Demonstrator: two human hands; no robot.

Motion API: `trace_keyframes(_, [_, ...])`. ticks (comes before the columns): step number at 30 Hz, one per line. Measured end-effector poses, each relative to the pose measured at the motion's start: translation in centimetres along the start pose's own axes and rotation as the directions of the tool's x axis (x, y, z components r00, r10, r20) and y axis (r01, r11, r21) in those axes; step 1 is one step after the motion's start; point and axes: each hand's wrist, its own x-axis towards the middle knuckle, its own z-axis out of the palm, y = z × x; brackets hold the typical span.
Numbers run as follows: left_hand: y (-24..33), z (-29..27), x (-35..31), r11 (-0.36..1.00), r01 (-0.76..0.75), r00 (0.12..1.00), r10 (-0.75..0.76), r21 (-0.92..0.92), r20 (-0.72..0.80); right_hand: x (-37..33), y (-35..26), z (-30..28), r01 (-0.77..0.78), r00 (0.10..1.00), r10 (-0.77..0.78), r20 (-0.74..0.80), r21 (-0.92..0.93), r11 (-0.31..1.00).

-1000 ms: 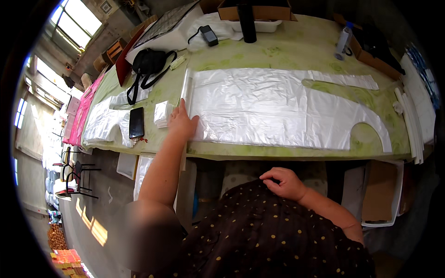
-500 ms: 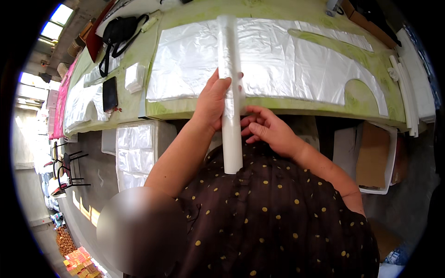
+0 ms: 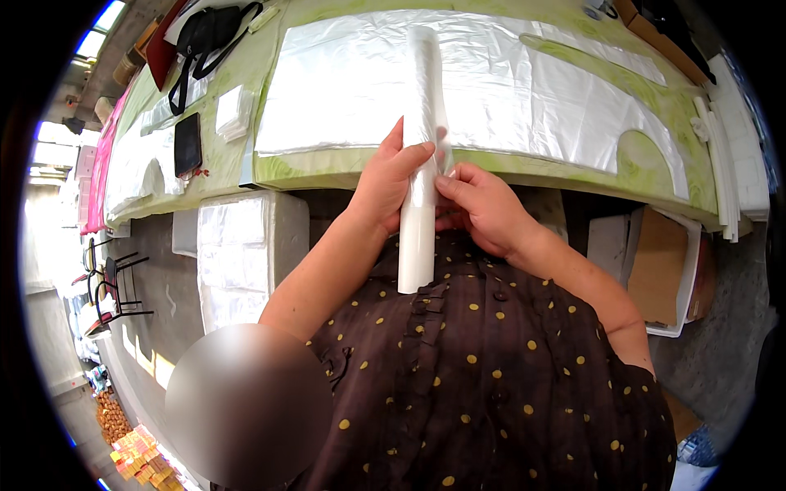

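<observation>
A long roll of clear plastic film (image 3: pixel 419 237) stands lengthwise in front of my chest, its lower end close to my dotted shirt and its upper end over the table. My left hand (image 3: pixel 390 182) is wrapped round the roll's middle, thumb across the front. On the roll's right side, my right hand (image 3: pixel 483 204) pinches the loose edge of the film between thumb and fingers; some of its fingers are hidden behind the roll. Beyond, a flat stack of clear plastic bags (image 3: pixel 344 90) with cut-out handles at the right lies on the green-covered table (image 3: pixel 327 169).
At the table's left are a black phone (image 3: pixel 187 146), a small white stack (image 3: pixel 234 113) and a black bag (image 3: pixel 210 33). Below the edge stand a box of packed film (image 3: pixel 237 254) and a white bin with cardboard (image 3: pixel 661 270). White rolls (image 3: pixel 714 168) lie at the right end.
My right hand has moved up against the roll and closed on the film's edge; before, its fingers were apart beside it. The roll has shifted slightly right with my left hand.
</observation>
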Motion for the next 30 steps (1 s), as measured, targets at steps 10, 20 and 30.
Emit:
trace_keyframes(10, [1.1,0.9,1.0,0.987,-0.137,0.957,0.153,-0.082,0.247,-0.6,-1.1,0.5,0.037,0.997,-0.039,0.061,0.031,0.999])
trace_keyframes(20, [0.4,5.1,4.8,0.921,-0.386,0.838,0.372,-0.05,0.4,-3.3,-3.9,-2.8,0.177,0.983,-0.175,-0.051,0.039,0.983])
trace_keyframes(30, [-0.6,6.6,8.5,0.886,-0.351,0.936,0.337,0.302,0.098,-6.4,-1.7,-6.3,0.101,0.761,-0.607,-0.23,-0.882,0.46])
